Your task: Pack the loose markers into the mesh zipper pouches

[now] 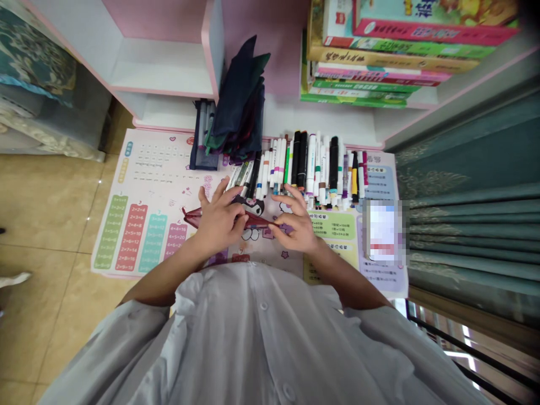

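A flat dark red cloth (192, 217) lies on the printed desk mat (143, 185) in front of me. My left hand (219, 216) rests on top of it, fingers curled and pressing it down. My right hand (295, 225) pinches the cloth's right end between thumb and fingers, other fingers raised. Just beyond both hands lies a row of several markers and pens (312, 166).
A pile of folded dark blue and green cloths (240, 107) leans against the pink shelf divider (211, 50). Stacked books (379, 62) fill the right shelf. A blurred card (383, 232) lies on the mat's right side. A teal curtain (472, 197) hangs at right.
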{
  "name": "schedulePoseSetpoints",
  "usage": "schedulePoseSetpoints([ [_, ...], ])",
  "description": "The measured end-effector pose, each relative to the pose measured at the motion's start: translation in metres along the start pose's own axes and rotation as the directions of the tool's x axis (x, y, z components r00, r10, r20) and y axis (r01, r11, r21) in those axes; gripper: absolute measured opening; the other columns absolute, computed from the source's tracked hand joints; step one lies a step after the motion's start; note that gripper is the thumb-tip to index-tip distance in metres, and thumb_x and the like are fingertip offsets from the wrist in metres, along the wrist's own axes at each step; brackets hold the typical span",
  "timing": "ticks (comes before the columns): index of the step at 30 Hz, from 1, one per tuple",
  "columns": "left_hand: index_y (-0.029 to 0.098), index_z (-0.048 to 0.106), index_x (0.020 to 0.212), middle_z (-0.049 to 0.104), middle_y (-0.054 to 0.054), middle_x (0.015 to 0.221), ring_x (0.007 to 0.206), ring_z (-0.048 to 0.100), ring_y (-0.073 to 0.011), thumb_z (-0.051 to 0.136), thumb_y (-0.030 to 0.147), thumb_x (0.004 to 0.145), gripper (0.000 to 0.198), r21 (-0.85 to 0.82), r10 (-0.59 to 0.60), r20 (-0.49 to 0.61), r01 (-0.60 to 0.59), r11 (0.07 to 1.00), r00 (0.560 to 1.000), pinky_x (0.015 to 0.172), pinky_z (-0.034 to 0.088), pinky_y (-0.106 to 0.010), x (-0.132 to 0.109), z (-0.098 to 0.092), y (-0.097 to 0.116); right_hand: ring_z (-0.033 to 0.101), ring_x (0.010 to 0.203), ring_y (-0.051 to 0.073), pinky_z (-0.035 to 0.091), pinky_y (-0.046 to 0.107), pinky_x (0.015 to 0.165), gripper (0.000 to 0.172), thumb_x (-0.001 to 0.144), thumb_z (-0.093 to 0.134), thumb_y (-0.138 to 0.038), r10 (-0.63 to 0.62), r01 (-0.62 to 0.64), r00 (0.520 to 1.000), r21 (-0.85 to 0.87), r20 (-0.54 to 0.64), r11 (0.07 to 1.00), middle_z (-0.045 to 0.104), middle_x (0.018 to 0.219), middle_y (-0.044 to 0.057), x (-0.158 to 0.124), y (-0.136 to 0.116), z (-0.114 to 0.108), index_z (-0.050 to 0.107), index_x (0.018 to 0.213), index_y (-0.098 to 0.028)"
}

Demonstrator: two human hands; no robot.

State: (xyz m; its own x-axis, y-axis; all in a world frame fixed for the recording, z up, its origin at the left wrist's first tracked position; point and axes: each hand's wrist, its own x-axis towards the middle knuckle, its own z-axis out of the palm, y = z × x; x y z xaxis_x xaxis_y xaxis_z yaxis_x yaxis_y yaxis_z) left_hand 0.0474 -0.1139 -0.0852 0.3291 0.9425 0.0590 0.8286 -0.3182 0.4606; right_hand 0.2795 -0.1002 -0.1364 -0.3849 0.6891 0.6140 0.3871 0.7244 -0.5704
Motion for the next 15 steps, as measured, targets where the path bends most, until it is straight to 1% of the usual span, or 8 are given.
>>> schedulePoseSetpoints([
  [4, 0.02, 0.062, 0.075, 0.056, -0.006, 0.141, 0.148, 0.028, -0.0354, 0.054, 0.028, 0.088, 0.018, 0.009, 0.007, -0.006, -0.007, 1.0, 1.0, 0.113, 0.007, -0.074, -0.0005, 0.0001, -0.0008, 0.041, 0.14, 0.036, 0.041, 0.062, 0.11, 0.018, 0.079, 0.067, -0.023, 0.009, -0.008, 1.0, -0.034, 0.014, 0.999, 0.062, 0.128, 0.003, 0.0009, -0.0005, -0.0001, 0.054, 0.067, -0.024],
  [9, 0.02, 0.061, 0.074, 0.056, -0.006, 0.141, 0.148, 0.029, -0.037, 0.052, 0.029, 0.089, 0.02, 0.018, 0.013, -0.003, -0.013, 1.0, 1.0, 0.113, 0.008, -0.075, -0.0007, -0.0015, -0.0002, 0.041, 0.14, 0.035, 0.043, 0.06, 0.109, 0.018, 0.078, 0.066, -0.02, -0.027, 0.027, 0.999, 0.001, -0.019, 1.0, 0.061, 0.129, 0.004, 0.0029, -0.0028, 0.0005, 0.053, 0.067, -0.023],
  [15, 0.019, 0.062, 0.074, 0.055, -0.007, 0.143, 0.148, 0.028, -0.038, 0.054, 0.028, 0.088, 0.019, 0.022, -0.006, 0.012, 0.005, 1.0, 1.0, 0.113, 0.006, -0.077, 0.0, -0.0054, -0.0015, 0.04, 0.141, 0.036, 0.042, 0.06, 0.109, 0.019, 0.078, 0.066, -0.019, -0.008, 0.008, 1.0, -0.002, -0.005, 1.0, 0.061, 0.13, 0.003, 0.0006, -0.001, 0.0006, 0.053, 0.065, -0.022],
])
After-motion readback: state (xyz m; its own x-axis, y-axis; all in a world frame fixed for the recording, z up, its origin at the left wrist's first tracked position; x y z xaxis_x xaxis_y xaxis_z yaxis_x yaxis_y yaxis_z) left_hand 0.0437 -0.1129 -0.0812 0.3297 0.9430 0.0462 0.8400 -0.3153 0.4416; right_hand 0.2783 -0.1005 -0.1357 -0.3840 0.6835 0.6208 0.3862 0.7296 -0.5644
